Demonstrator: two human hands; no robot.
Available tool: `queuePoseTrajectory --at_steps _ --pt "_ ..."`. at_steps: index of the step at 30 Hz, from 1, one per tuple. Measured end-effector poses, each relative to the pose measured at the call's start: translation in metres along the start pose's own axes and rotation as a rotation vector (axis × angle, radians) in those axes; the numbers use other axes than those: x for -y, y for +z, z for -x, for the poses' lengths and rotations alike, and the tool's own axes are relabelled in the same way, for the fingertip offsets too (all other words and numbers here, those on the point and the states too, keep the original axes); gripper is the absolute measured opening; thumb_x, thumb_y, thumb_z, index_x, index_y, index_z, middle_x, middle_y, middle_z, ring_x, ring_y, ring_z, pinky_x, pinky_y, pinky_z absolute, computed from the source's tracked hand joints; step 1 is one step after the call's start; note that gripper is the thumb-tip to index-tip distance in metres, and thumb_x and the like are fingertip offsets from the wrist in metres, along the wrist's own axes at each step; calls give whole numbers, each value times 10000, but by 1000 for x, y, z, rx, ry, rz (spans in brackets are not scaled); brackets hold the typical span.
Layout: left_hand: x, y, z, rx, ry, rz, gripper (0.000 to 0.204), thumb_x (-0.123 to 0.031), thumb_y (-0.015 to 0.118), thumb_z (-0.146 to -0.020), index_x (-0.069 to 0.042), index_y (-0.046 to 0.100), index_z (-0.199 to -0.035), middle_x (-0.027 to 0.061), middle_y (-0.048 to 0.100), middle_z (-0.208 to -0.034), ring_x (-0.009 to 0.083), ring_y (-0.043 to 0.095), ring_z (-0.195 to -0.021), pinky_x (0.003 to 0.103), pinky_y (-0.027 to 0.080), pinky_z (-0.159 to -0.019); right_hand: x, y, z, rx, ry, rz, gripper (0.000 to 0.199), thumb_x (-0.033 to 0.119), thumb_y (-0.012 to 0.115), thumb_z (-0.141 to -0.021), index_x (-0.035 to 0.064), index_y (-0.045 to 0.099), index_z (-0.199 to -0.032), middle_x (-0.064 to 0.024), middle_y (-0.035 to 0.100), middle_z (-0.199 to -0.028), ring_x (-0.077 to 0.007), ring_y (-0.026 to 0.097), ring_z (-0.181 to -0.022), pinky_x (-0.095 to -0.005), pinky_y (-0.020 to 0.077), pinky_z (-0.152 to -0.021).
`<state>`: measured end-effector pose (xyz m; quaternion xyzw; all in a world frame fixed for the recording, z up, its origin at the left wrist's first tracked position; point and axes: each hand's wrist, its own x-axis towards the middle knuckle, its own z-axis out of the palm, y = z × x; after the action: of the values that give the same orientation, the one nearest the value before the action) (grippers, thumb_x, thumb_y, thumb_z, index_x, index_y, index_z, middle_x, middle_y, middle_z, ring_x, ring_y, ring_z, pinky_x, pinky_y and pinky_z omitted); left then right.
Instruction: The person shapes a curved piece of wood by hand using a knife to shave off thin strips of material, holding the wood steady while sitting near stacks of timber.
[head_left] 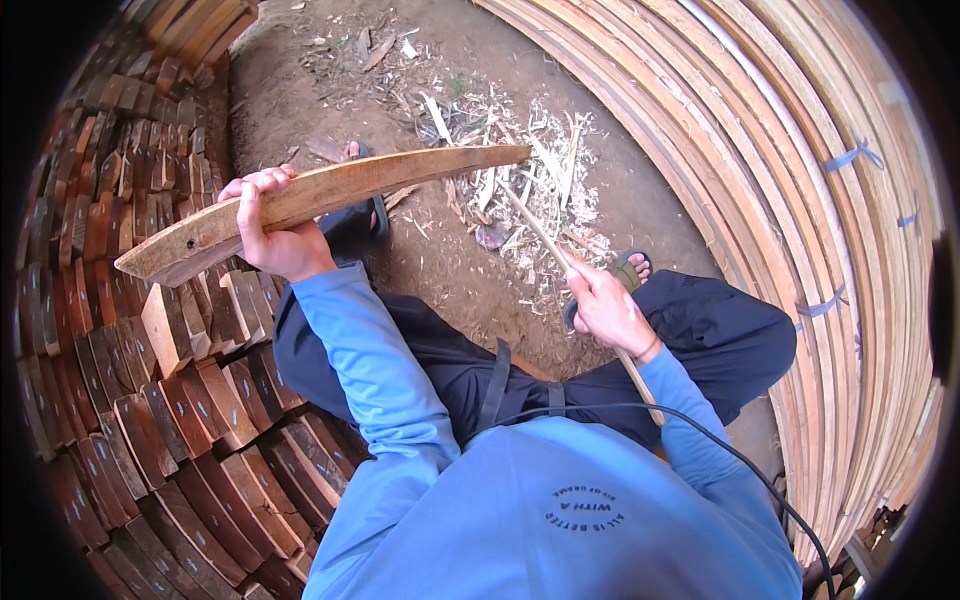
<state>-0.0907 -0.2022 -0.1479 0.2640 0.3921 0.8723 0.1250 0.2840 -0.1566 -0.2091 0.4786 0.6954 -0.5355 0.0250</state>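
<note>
Left hand (272, 225) wrapped shut around curved wooden plank (330, 195), gripping near its thick end; far tip hangs over shavings (520, 185). Right hand (610, 305) closed on thin stick (535, 228). Stacked blocks (170, 400) crowd left, bent slats (790, 180) right; bare dirt (300, 90) ahead.

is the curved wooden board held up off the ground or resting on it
Held up: the left hand grips the curved wooden board near one end, and the far end hangs above the dirt ground.
</note>
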Motion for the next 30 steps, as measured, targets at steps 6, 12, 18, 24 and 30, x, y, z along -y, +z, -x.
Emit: queuePoseTrajectory --at_steps 6,12,18,24,30 --pt "0 3 1 13 -12 28 73 -143 583 -888 -111 529 -926 62 573 -812 200 567 -808 428 464 -864 12 -8 -2 4 -2 -119 454 210 475 -1027 176 500 -1479 -59 437 -566 -138 453 -464 -337 393 -473" --pt "-1 -1 1 47 -16 32 81 -149 602 -891 -124 550 -948 42 608 -801 195 575 -806 418 462 -857 -13 2 -15 6 -76 -145 461 217 434 -1056 220 455 -1516 31 412 -513 -78 490 -388 -275 418 -380" --pt "0 1 1 16 -15 56 73 -146 599 -895 -113 545 -932 53 597 -815 201 571 -796 424 467 -850 -20 10 -24 -8 -26 -181 448 186 412 -1071 179 453 -1517 52 420 -529 -67 397 -345 -267 378 -351" --pt "1 1 0 21 -20 73 68 -139 595 -894 -111 542 -927 55 587 -808 203 564 -795 424 466 -850 -38 18 -38 -56 2 -210 485 210 475 -1036 177 443 -1520 3 507 -511 -101 507 -372 -303 432 -368" --pt "-1 7 4 21 0 10 70 -142 600 -893 -116 543 -925 50 578 -800 196 561 -806 423 463 -855 -5 6 -33 -29 133 -224 454 202 445 -1070 181 442 -1523 69 381 -534 -35 365 -379 -230 301 -328"
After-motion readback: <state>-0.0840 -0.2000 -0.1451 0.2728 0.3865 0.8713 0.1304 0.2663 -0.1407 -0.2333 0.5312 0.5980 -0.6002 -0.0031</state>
